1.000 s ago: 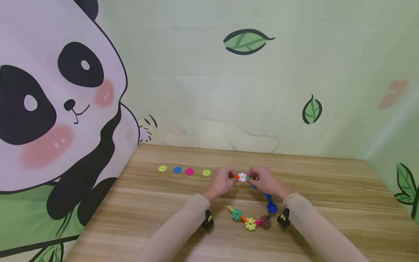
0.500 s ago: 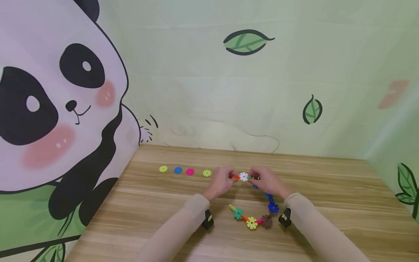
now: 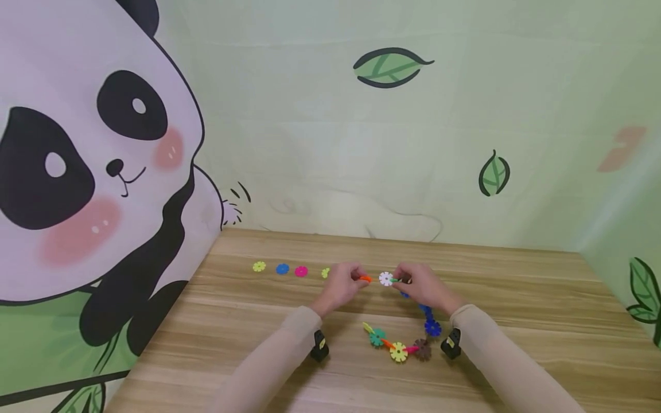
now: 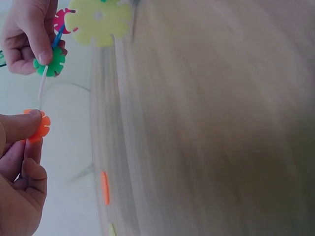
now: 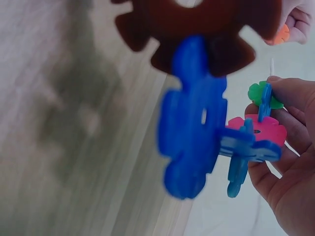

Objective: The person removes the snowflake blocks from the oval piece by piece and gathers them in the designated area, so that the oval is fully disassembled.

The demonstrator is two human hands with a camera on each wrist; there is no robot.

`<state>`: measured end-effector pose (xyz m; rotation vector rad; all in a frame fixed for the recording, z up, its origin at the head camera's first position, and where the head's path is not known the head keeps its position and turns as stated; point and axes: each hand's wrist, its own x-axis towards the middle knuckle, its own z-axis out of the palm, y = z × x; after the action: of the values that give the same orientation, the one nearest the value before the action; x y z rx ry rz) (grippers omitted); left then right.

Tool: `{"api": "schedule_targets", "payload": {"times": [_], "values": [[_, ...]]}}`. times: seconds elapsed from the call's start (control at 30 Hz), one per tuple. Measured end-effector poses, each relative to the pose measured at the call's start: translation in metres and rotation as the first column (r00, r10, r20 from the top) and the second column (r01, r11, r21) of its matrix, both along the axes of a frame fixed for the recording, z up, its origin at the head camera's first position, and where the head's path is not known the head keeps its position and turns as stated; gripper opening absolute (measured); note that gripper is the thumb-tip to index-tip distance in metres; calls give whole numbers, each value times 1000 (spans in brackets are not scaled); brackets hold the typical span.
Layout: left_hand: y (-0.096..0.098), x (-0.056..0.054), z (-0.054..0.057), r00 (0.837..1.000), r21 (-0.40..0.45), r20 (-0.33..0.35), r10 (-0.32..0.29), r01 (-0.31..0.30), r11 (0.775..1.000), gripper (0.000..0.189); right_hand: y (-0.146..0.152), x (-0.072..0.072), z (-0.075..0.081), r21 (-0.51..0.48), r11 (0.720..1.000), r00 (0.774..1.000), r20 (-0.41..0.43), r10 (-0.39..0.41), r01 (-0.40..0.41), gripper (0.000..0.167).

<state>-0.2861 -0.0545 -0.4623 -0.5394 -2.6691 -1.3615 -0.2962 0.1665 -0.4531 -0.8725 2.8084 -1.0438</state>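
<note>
My left hand (image 3: 343, 284) pinches an orange notched flower-shaped disc (image 4: 39, 127) between thumb and fingers. A gap separates this disc from the white disc (image 3: 385, 279) in the head view. My right hand (image 3: 423, 284) pinches a green disc (image 4: 50, 63), into which the white one is slotted, edge-on to the left wrist camera. From the green disc a linked chain runs on through a pink disc (image 5: 263, 130) and several blue discs (image 3: 432, 327). It curves toward the person through a brown disc (image 3: 422, 349), a yellow disc (image 3: 398, 351) and a teal disc (image 3: 377, 336).
Loose discs lie in a row at the back left of the wooden table (image 3: 206, 321): yellow (image 3: 259, 267), blue (image 3: 282, 269), pink (image 3: 301, 271) and another yellow partly behind the left hand. An orange disc (image 4: 105, 188) lies on the table. A panda-print backdrop (image 3: 310, 143) stands behind.
My left hand has drawn left with the orange disc, away from the white disc it met before. It now partly covers the nearest loose yellow disc. The right hand has hardly moved.
</note>
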Motion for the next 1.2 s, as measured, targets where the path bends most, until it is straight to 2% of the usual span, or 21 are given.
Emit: {"api": "schedule_targets", "payload": {"times": [0.2,0.43,0.67,0.83,1.07,1.2], "values": [[-9,-1,-6,1000,-3,4,21,-21,1000,12,3,-1,-2,4,1000,1000,-4,-4,4,7],[-32,-9,-9,995,20,-14,94,-94,995,12,3,0,-2,-5,1000,1000,1,6,-6,6],[-43,-16,2,990,-6,-31,140,-140,990,11,3,1,-1,-7,1000,999,32,-5,5,6],[-37,-18,4,992,-43,0,129,-129,991,11,3,1,0,-7,1000,1000,30,1,-1,5],[-22,-20,-6,997,-94,-2,80,-80,992,13,5,3,1,-9,1000,1000,13,15,-15,5],[-14,-21,-10,998,-90,24,52,-49,995,14,7,3,1,-1,1000,1000,8,4,-4,5]]}}
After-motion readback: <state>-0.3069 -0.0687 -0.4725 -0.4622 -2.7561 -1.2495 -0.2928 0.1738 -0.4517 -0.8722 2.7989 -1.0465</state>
